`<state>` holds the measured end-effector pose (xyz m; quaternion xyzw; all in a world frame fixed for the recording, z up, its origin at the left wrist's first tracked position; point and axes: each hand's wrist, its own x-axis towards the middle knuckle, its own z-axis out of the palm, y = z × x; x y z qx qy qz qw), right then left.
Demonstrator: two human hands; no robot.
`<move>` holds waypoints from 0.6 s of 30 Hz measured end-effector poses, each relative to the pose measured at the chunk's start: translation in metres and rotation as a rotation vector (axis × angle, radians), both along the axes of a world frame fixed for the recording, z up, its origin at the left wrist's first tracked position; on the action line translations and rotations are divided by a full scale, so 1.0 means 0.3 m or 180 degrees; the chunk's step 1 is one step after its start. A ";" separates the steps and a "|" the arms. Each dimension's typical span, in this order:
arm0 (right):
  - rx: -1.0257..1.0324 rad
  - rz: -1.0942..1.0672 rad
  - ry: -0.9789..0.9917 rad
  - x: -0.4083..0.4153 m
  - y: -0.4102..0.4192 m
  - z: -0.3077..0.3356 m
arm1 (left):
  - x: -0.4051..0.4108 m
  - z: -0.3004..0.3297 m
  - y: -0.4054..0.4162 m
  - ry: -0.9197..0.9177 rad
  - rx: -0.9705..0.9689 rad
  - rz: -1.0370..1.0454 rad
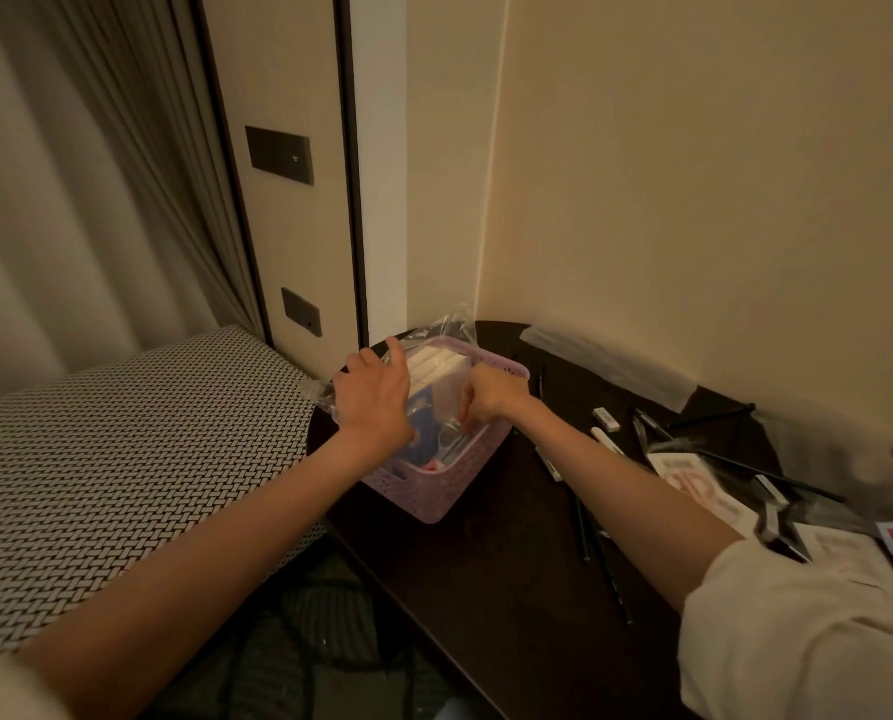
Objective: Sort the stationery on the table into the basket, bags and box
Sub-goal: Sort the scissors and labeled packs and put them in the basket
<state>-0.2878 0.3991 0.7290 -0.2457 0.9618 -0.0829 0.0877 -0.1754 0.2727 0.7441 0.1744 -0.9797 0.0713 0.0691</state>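
Stationery lies scattered on the dark table (491, 579) to the right, with a lilac basket (436, 493) at its far left corner. Over the basket, a clear plastic bag (436, 376) of white items is gripped by both hands: left hand (374, 397) spread across its left side, right hand (488, 394) clenched, pinching its right edge. White pens (606, 440) lie near the right forearm.

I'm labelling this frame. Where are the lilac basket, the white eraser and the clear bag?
lilac basket (436, 498): head view, front wall.
white eraser (605, 417): head view, its middle.
clear bag (447, 327): head view, upper edge.
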 end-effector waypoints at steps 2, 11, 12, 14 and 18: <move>0.0408 0.0118 0.0005 0.020 -0.002 0.013 | 0.002 -0.002 -0.003 0.0008 0.0029 -0.0004; 0.0475 0.0481 -0.0396 0.012 0.006 0.026 | 0.019 -0.001 -0.021 0.0086 0.0012 -0.0159; 0.0239 0.0459 -0.0330 0.038 0.020 0.048 | 0.023 0.002 -0.023 0.0131 0.0029 -0.0201; -0.0282 0.0301 -0.0061 0.058 0.063 0.074 | 0.036 0.004 -0.019 0.0327 0.0007 -0.0354; -0.0869 0.0043 0.0478 0.118 0.205 0.122 | 0.063 0.005 0.022 0.0944 0.0157 -0.0774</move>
